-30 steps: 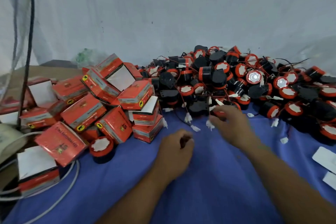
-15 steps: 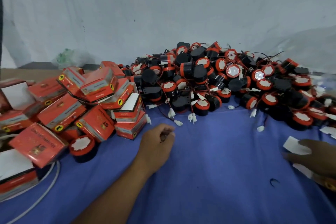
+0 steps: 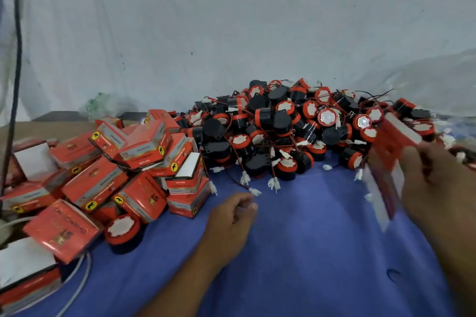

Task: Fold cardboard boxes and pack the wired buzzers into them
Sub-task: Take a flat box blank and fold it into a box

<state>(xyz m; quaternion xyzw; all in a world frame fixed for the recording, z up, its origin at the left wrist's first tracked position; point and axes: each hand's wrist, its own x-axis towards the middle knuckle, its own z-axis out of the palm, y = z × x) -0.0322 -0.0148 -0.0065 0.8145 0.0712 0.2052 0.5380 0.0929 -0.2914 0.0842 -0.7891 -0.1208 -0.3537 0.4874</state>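
Right hand holds a red box that looks flat and not folded yet. It is blurry, up near the right end of the big pile of buzzers. Left hand rests on the blue cloth with its fingers curled in, and one cannot tell if anything is inside. Many folded boxes lie in a heap on the left, some shut and some with a flap open. One lone buzzer sits just beside them. So part of the job looks done, but lots of buzzers wait to be packed. It seems far from finished.
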